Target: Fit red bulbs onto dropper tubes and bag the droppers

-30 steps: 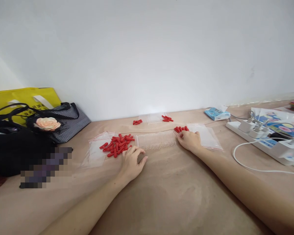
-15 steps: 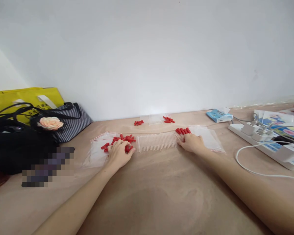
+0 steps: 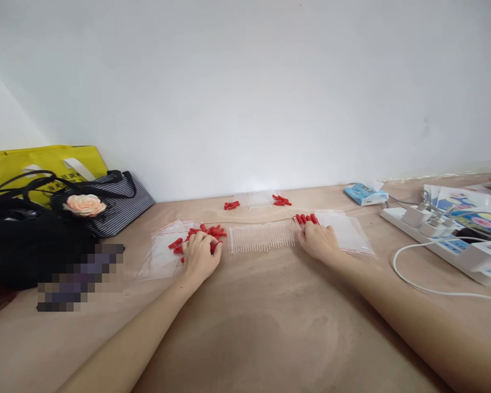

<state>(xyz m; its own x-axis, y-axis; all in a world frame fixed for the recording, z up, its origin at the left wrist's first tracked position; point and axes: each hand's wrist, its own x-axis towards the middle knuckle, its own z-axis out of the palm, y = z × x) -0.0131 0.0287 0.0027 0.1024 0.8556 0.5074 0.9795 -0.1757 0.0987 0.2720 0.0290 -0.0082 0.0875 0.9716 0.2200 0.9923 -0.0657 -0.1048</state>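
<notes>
My left hand (image 3: 200,255) is curled over a loose pile of small red tapered pieces (image 3: 216,231), with one red piece partly showing between thumb and fingers. Part of the pile is hidden under the hand. Between my hands lies a row of thin clear sticks or tubes (image 3: 262,237), side by side. My right hand (image 3: 319,243) is closed just past the row's right end, its fingertips on what looks like a single thin clear stick. Right behind its fingers lie several red pieces (image 3: 306,218) in a line.
Clear zip bags lie at left (image 3: 163,256) and right (image 3: 354,234). Near the wall is a smaller clear bundle (image 3: 259,200) flanked by red pieces. A power strip (image 3: 429,234) with white cables and a blue packet (image 3: 365,194) stand at right, bags (image 3: 118,204) at left.
My right hand has shifted slightly away from the row's right end, and a thin clear stick seems to have come with it. My left fingers have closed a little over the red pieces.
</notes>
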